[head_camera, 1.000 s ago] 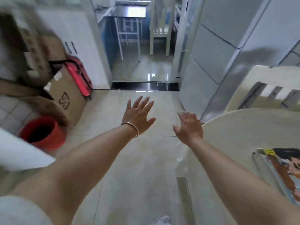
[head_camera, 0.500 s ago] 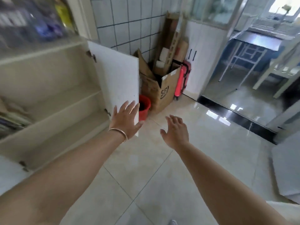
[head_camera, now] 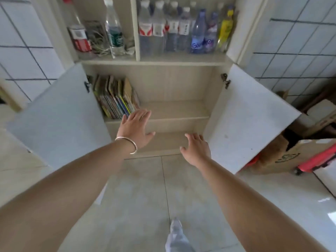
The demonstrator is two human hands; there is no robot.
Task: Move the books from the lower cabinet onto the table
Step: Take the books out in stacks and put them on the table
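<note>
A row of thin colourful books (head_camera: 115, 96) stands leaning at the left end of the upper shelf (head_camera: 174, 110) in the open lower cabinet. My left hand (head_camera: 135, 127), with a bangle on the wrist, is stretched out flat with fingers apart, its fingertips just right of and below the books, holding nothing. My right hand (head_camera: 196, 149) is lower and to the right, in front of the bottom shelf, also spread and empty. The table is out of view.
Both cabinet doors stand wide open, the left door (head_camera: 60, 120) and the right door (head_camera: 249, 120). Bottles (head_camera: 174, 28) fill the compartment above. A cardboard box (head_camera: 283, 155) and a red case (head_camera: 320, 159) sit on the floor at right. My foot (head_camera: 176, 233) shows below.
My view has swung left from the table and doorway to face the cabinet squarely. Both empty hands have reached forward toward the lower shelves.
</note>
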